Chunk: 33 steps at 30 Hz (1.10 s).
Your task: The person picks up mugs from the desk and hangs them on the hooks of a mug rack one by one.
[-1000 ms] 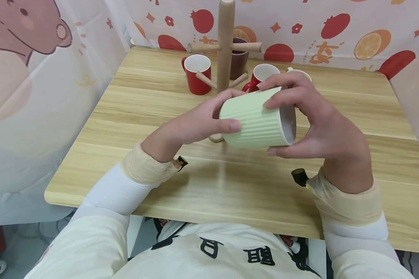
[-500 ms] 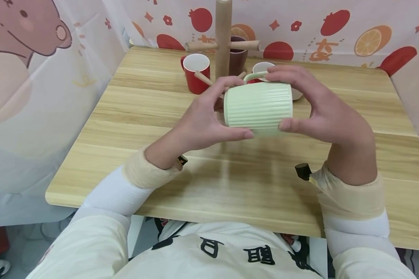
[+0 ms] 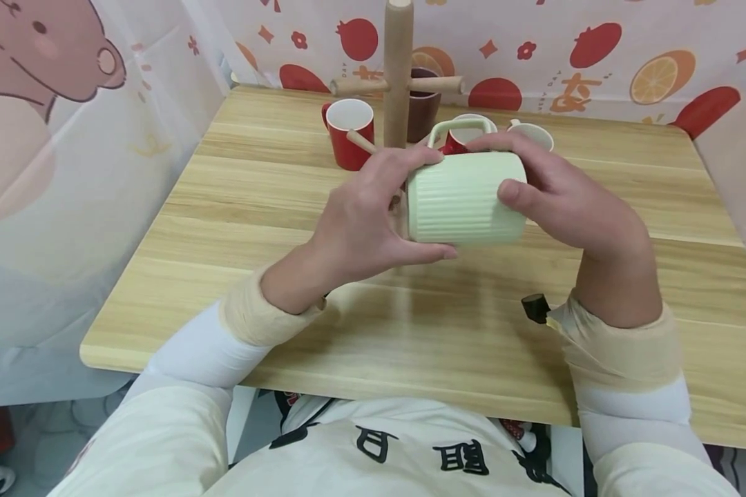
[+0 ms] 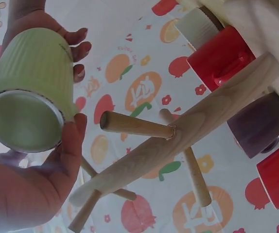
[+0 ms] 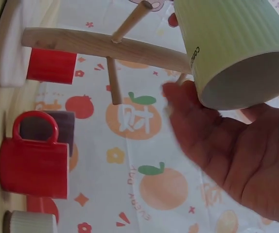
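While the left grip (image 3: 367, 217) and right grip (image 3: 572, 193) hold the green mug (image 3: 463, 200), its handle (image 3: 460, 124), hidden a second ago, shows.

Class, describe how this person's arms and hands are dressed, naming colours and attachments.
Cream outer sleeves end partway down the arms, over tight white undersleeves. Beige wraps circle both wrists; a small black block juts beside the right one. Left hand and right hand are ungloved.

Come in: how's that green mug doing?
Left fingers and right fingers gripping green mug. Mug sideways, off the table. Wooden rack beyond, possibly in the way.
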{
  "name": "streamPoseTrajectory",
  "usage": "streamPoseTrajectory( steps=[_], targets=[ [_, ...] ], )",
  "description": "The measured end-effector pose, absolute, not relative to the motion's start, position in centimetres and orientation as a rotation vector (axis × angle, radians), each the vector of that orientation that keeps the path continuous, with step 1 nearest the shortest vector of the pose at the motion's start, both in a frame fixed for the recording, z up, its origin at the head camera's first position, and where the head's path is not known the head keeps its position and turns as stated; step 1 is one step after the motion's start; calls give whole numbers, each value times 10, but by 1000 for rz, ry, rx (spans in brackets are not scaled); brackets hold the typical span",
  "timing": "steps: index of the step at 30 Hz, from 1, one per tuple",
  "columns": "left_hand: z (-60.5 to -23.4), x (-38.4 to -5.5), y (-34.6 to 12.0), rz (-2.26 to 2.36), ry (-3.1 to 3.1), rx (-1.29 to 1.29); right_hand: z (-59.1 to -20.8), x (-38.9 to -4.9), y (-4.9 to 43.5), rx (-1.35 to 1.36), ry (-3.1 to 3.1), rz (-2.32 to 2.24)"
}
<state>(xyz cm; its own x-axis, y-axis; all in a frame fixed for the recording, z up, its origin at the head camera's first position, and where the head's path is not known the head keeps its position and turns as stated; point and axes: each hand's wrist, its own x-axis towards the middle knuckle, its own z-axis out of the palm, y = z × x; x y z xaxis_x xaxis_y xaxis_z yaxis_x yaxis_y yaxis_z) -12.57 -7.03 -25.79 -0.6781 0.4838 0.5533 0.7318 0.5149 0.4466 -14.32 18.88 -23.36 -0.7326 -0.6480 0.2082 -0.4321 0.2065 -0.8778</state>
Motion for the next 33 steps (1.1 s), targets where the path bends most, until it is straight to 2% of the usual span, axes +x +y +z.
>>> streamPoseTrajectory(
  steps=[11, 22, 33],
  targets=[
    [-245, -123, -83, -687, -2528, -1221, -242, -146, 182, -1121, 2296, -1575],
    [-232, -123, -97, -730, -2675, -998, -253, -153, 169, -1157, 2359, -1407],
    [-242, -136, -95, -542, -2795, -863, -274, -164, 152, -1187, 2273, -1254]
  ],
)
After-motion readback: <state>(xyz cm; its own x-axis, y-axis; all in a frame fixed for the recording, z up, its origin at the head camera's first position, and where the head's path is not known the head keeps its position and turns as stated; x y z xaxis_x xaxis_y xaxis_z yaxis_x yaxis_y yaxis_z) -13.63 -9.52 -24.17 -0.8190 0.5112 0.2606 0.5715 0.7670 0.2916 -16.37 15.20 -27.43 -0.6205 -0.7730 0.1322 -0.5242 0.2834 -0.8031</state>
